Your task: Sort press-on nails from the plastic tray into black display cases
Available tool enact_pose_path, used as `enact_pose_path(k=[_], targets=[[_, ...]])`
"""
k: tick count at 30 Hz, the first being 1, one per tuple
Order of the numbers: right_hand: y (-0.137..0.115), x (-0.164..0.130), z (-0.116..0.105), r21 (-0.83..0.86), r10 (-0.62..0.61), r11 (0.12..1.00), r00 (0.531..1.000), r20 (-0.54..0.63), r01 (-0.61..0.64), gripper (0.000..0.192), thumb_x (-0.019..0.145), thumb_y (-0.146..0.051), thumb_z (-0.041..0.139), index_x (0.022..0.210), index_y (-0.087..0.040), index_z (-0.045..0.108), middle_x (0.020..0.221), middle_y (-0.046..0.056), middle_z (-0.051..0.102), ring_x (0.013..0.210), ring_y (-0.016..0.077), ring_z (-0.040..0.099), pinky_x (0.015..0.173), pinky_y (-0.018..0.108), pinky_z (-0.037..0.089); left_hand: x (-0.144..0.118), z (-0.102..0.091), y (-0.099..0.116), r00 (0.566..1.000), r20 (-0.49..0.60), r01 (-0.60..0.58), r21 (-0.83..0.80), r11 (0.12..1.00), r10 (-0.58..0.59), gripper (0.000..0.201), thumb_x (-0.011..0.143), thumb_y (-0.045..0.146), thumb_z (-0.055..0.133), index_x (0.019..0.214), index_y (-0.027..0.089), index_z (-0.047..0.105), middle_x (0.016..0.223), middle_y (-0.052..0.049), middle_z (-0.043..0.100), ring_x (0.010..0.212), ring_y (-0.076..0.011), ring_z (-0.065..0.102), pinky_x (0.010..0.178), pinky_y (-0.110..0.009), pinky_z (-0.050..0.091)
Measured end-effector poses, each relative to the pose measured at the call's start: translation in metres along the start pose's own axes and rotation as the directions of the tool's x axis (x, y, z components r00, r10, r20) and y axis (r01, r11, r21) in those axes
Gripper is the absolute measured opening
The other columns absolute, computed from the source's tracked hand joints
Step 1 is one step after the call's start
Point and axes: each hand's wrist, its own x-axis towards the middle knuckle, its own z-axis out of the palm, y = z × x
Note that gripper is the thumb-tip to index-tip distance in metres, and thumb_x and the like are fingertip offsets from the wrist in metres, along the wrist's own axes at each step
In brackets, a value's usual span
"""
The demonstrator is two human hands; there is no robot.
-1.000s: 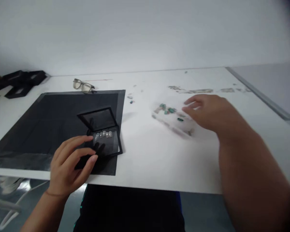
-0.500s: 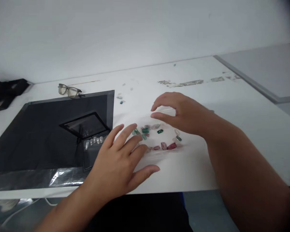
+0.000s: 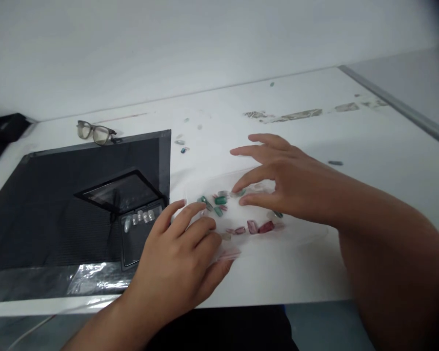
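A clear plastic bag (image 3: 300, 234) lies flat on the white table (image 3: 369, 161), with several small green and pink false nails (image 3: 256, 226) in it. My left hand (image 3: 183, 258) rests on the bag's left end, fingers spread and pressing down. My right hand (image 3: 285, 180) hovers over the bag's middle, thumb and forefinger close together at a small green piece (image 3: 239, 192). Whether they pinch it I cannot tell. Left of my hands an open black case (image 3: 131, 209) holds a row of pale nails (image 3: 141, 216).
The case stands on a black mat (image 3: 58, 204) with a shiny plastic strip along its near edge. Glasses (image 3: 95, 131) lie behind the mat. A few loose pieces (image 3: 183, 146) sit by the mat's far right corner. Black trays (image 3: 3, 129) are at far left.
My left hand left the black case and moved right onto the bag. My right hand drew the bag of nails closer and now reaches into its middle.
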Motion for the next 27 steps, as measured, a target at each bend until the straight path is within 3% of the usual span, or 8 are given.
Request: enact_pose_path(k=[13, 21, 24, 27], targets=[[-0.004, 0.001, -0.004, 0.100, -0.050, 0.994, 0.997, 0.057, 0.044, 0.022, 0.088, -0.036, 0.056, 0.080, -0.030, 0.075, 0.134, 0.001, 0.066, 0.144, 0.0384, 0.038, 0.107, 0.062, 0.040, 0.000, -0.001, -0.002, 1.000, -0.001, -0.004, -0.030, 1.000, 0.004, 0.022, 0.097, 0.036, 0.055, 0.088, 0.020, 0.068, 0.101, 0.001, 0.073, 0.114, -0.0250, 0.062, 0.110, -0.044, 0.030], [-0.004, -0.004, -0.010, 0.255, -0.167, 0.946, 0.976, -0.142, 0.199, 0.010, 0.094, -0.033, 0.057, 0.098, -0.029, 0.065, 0.132, -0.002, 0.064, 0.143, 0.0295, 0.039, 0.111, 0.049, 0.040, 0.001, -0.002, -0.002, 1.000, 0.015, 0.000, -0.046, 0.999, 0.001, 0.020, 0.096, 0.037, 0.056, 0.091, 0.022, 0.068, 0.104, 0.002, 0.073, 0.117, -0.0256, 0.061, 0.108, -0.044, 0.031], [-0.013, -0.004, -0.014, 0.312, -0.166, 0.921, 0.959, -0.228, 0.234, 0.008, 0.097, -0.033, 0.056, 0.100, -0.028, 0.062, 0.123, 0.000, 0.065, 0.130, 0.0258, 0.050, 0.107, 0.044, 0.042, 0.001, -0.003, -0.002, 1.000, 0.001, 0.007, -0.049, 0.999, -0.007, 0.018, 0.096, 0.036, 0.057, 0.093, 0.022, 0.069, 0.106, 0.003, 0.073, 0.125, -0.0266, 0.058, 0.107, -0.043, 0.032], [-0.022, -0.004, -0.018, 0.463, -0.096, 0.864, 0.968, -0.232, 0.197, 0.010, 0.100, -0.034, 0.055, 0.096, -0.026, 0.060, 0.098, 0.000, 0.064, 0.094, 0.0175, 0.060, 0.082, 0.032, 0.051, 0.001, -0.003, -0.003, 1.000, -0.017, 0.000, -0.046, 0.999, -0.001, 0.017, 0.096, 0.035, 0.058, 0.094, 0.023, 0.070, 0.107, 0.003, 0.074, 0.127, -0.0261, 0.056, 0.107, -0.042, 0.032]])
